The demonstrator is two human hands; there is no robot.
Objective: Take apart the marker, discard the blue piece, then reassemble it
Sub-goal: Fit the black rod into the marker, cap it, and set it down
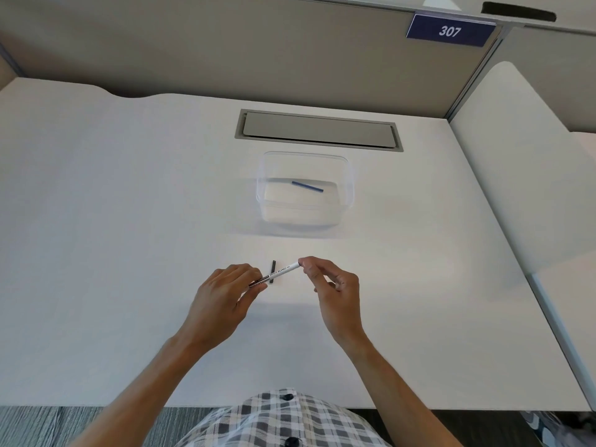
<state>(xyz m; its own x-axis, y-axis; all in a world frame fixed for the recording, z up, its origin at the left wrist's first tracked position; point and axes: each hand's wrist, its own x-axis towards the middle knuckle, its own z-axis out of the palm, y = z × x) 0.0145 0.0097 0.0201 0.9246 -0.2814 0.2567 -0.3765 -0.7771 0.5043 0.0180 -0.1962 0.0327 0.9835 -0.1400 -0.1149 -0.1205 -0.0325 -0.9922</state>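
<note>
Marker (276,273) held just above the desk (129,204), near the person. Left hand (222,295) pinches the printed end; right hand (332,285) pinches the far-right tip between thumb and forefinger. Blue piece (307,186) lies in the clear tub (350,188), farther off. Small dark part (273,271) rests behind the barrel. Barrel looks light, stiff and smooth, so likely slippery; hold near both ends.

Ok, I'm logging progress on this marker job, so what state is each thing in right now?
marker barrel: held off the desk at both ends, tilted.
left hand: gripping the barrel's lower end.
right hand: fingertips pinching the barrel's upper end.
blue piece: lying inside the container.
clear container: open, upright on the desk.
dark cap: off the marker, lying on the desk.
</note>
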